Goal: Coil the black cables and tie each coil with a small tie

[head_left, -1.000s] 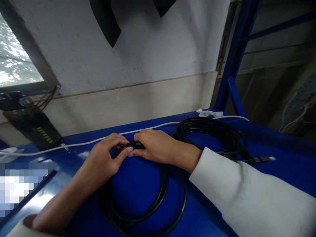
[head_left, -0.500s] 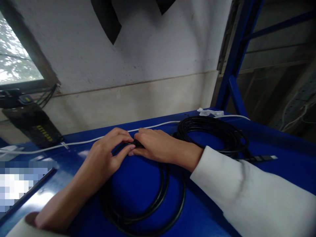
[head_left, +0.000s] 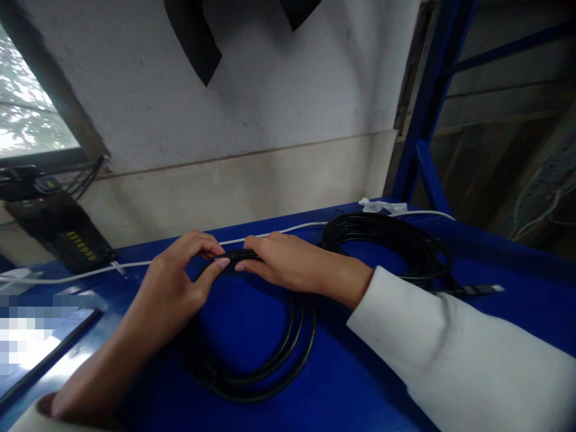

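A black cable (head_left: 252, 393) lies in loose loops on the blue tabletop, its far side raised between my two hands. My left hand (head_left: 182, 276) pinches the strands with thumb and fingertips at the upper left of the loops. Just to its right, my right hand (head_left: 288, 261) is closed around the same bundle, thumb below and fingers above. A short stretch of the cable shows between the two grips. Behind my right wrist rests a second, thicker coil of black cable (head_left: 387, 225), with a connector (head_left: 483, 289) sticking out to the right.
A white cord (head_left: 135, 264) runs along the back of the blue table (head_left: 360, 378). At left stand a dark bottle (head_left: 63, 228) and a flat dark-edged device (head_left: 54, 342), partly pixelated. Crumpled white plastic (head_left: 382, 206) lies by the blue metal frame (head_left: 425, 120).
My left hand has slid left along the cable, exposing more of the bundle. The front loops have drawn in smaller and tighter. My right hand has stayed nearly in place.
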`<action>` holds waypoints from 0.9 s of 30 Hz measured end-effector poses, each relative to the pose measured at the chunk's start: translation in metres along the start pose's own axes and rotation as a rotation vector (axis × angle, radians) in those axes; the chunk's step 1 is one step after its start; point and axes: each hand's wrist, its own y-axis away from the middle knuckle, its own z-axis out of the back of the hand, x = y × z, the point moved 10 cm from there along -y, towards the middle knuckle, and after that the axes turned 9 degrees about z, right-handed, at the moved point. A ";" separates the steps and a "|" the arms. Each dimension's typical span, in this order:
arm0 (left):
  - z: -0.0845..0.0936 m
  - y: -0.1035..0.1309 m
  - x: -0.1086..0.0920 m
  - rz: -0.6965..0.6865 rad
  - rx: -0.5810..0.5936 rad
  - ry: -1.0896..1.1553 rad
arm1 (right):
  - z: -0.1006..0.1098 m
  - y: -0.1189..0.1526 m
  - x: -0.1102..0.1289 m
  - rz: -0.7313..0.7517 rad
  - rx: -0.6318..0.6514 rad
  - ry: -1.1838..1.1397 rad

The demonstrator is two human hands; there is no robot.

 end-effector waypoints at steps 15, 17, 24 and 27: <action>0.000 0.001 0.005 0.025 0.027 -0.003 | -0.001 0.001 -0.015 -0.113 0.033 -0.056; 0.001 0.001 0.005 0.025 0.025 0.002 | -0.001 0.001 -0.017 -0.122 0.036 -0.054; 0.000 0.002 0.005 0.024 0.038 -0.004 | 0.000 0.000 -0.012 -0.070 0.023 -0.057; -0.002 0.001 0.006 0.051 0.027 0.002 | 0.003 -0.001 -0.003 0.014 -0.020 -0.145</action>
